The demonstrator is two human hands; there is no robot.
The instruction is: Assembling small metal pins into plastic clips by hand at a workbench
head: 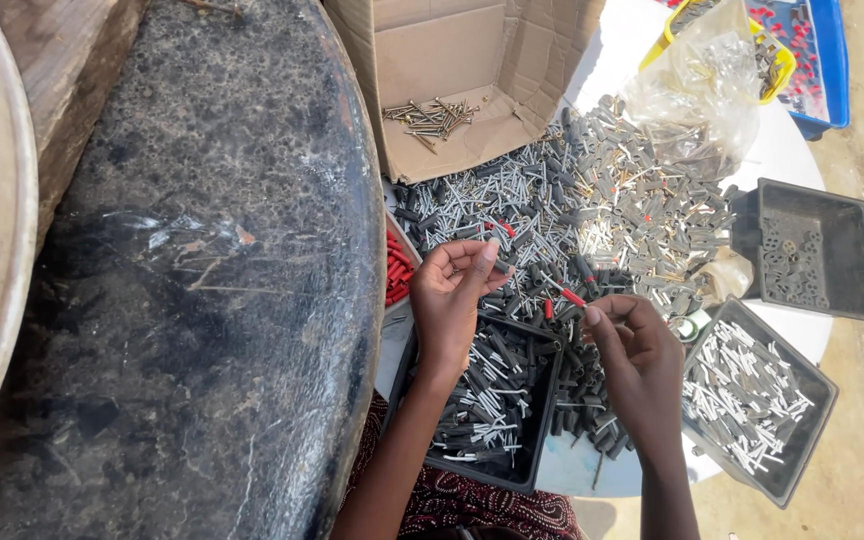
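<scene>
Head view: my left hand [449, 300] pinches small dark plug [501, 266] at fingertips; my right hand [642, 360] curled, contents unclear. Black tray [542, 420] of plugs beneath both; mixed pile [592, 210] just beyond.

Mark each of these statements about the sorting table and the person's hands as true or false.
1. The open brown cardboard box holds a small pile of screws. True.
2. The square black plastic tray on the right is heaped full. False: it is nearly empty.
3. The left hand pinches a small dark plug over the pile of grey plugs and screws. True.
4. The right hand rests inside the blue plastic tray. False: it is over the pile, far from that tray.
5. The black tray of pale screws lies left of both hands. False: it lies to the right.
</scene>
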